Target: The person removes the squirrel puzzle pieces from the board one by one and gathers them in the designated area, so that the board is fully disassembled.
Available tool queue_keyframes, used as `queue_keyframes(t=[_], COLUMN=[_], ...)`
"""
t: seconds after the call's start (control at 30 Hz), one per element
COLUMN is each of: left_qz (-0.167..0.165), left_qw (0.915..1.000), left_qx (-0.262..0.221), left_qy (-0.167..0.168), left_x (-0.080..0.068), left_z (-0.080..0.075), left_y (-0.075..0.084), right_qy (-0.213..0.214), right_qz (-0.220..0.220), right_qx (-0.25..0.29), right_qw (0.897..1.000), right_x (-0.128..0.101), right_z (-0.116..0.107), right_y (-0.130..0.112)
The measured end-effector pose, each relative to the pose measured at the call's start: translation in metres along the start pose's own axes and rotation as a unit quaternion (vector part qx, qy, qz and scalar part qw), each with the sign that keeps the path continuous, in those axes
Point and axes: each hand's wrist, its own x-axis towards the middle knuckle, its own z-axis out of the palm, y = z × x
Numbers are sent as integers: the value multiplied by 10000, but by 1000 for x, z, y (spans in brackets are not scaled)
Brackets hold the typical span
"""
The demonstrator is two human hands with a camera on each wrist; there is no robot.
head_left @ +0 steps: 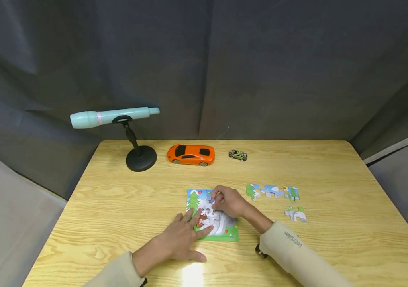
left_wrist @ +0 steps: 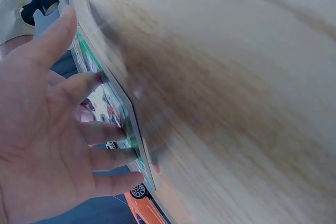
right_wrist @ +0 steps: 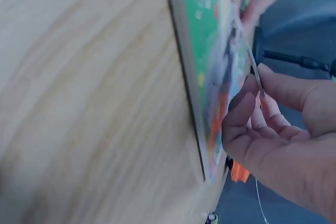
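Observation:
A colourful jigsaw puzzle [head_left: 225, 238] in a flat tray lies in the middle of the table, with a green tree at its upper left and a white animal at its centre. My left hand [head_left: 179, 240] spreads its straight fingers over the puzzle's lower left, fingertips on the picture. Over the upper right part, my right hand [head_left: 230, 202] pinches a thin puzzle piece [right_wrist: 254, 64] between thumb and fingers. The right wrist view shows this piece edge-on, tilted up from the puzzle's surface. Its printed side is mostly hidden by the fingers.
Several loose puzzle pieces [head_left: 272, 191] lie on the wooden table [head_left: 118, 223] to the right, one joined group [head_left: 296, 215] nearer me. Along the back stand a light-blue microphone [head_left: 128, 114] on a black stand [head_left: 141, 158], an orange toy car [head_left: 191, 155] and a small green toy car [head_left: 238, 155].

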Motion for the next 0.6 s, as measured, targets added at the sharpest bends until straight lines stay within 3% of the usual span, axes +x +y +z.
queue_keyframes(t=[0.27, 0.6], left_qz=[2, 7], left_qw=[9998, 9990], left_qx=[-212, -444], left_qy=[-64, -58], left_x=[0, 0], left_z=[-5, -6], left_y=[1, 1], right_qy=[58, 258], right_qz=[-191, -140], right_qx=[670, 638], right_qw=[9976, 9975], right_x=[-10, -36], right_z=[-31, -69], right_y=[20, 42])
